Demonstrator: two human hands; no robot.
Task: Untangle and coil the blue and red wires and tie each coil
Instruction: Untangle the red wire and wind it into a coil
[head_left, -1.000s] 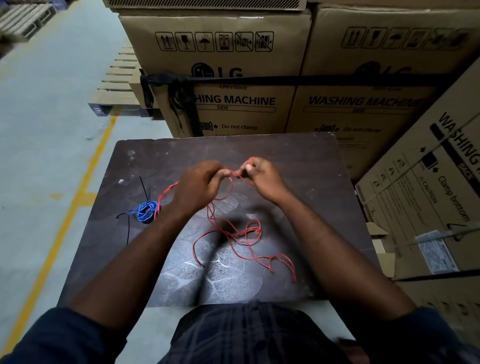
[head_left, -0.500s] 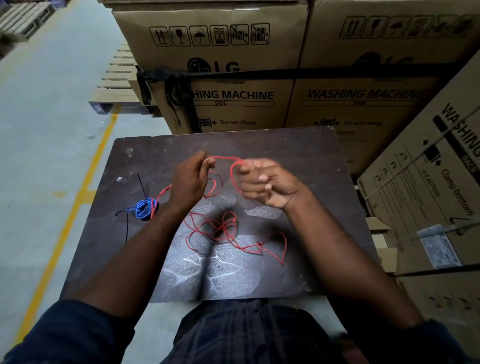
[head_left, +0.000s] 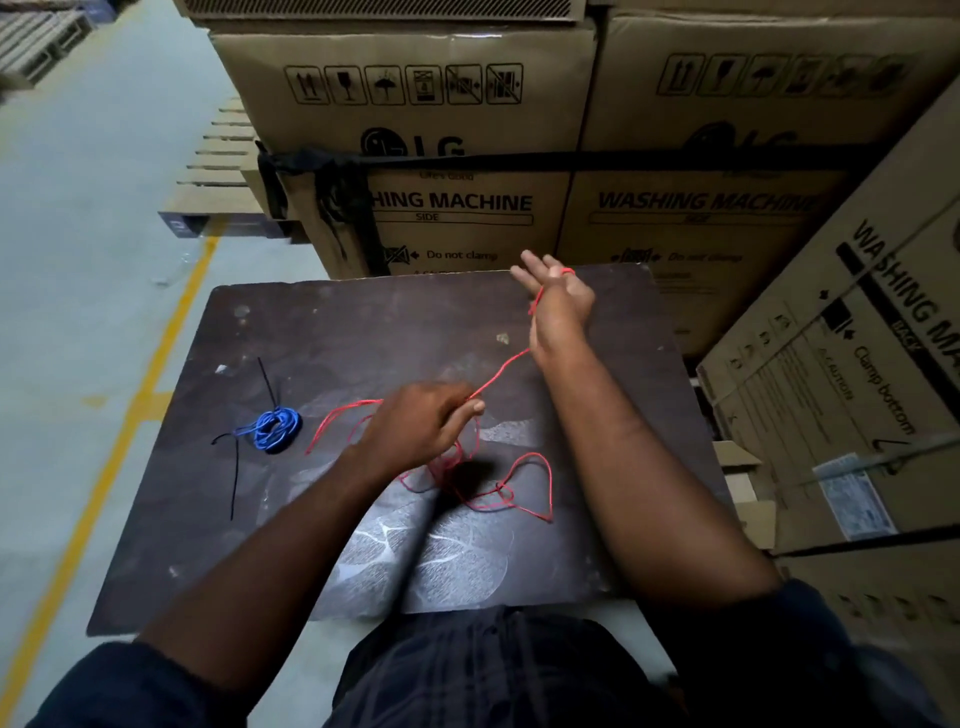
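Pinching red wire (head_left: 501, 371) in my left hand (head_left: 415, 434), right hand (head_left: 561, 306) spread, hooking it at table's (head_left: 363, 322) far edge; tugging risks knots

Left hand (head_left: 421, 431) sits low, knuckles up, fingers curled and pinching the red wire (head_left: 498, 371). Right hand (head_left: 558, 312) is raised farther out, fingers (head_left: 530, 265) straight and spread, the wire seemingly hooked over one.
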